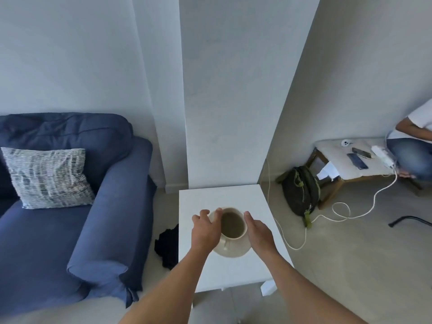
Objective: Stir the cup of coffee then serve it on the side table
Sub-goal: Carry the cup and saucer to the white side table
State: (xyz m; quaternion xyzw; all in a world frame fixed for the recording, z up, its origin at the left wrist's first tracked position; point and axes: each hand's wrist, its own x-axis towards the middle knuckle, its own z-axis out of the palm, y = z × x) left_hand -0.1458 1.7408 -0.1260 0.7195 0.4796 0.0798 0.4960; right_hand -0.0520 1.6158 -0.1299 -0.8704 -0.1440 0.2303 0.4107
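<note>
A cream ceramic cup (233, 224), filled with brown coffee, stood on a round cream saucer (233, 250) near the middle of the white square side table (222, 274). The saucer looked to be lying flat on the top. The cup's handle (225, 245) pointed toward the near edge.

The 2 hands flanked the cup. The left hand (205, 230) lay over the saucer's left rim, its thumb and 1 finger spread and gently bent, the thumb tip close against the cup's far-left lip. The right hand (259, 232) covered the saucer's right rim, thumb pointing away and just beside the cup wall. The other fingers of both hands were hidden, so whether either hand pinched the saucer or merely rested on it could not be told.

The cup sat directly between the hands, equally close to each. Serving seemed all but done. If so, each hand needed only to draw outward, left and right, clear of the rim without nudging the saucer.

A blue fabric sofa (81, 206) stood left of the table, and a dark green backpack (300, 192) lay on the floor to the right.
</note>
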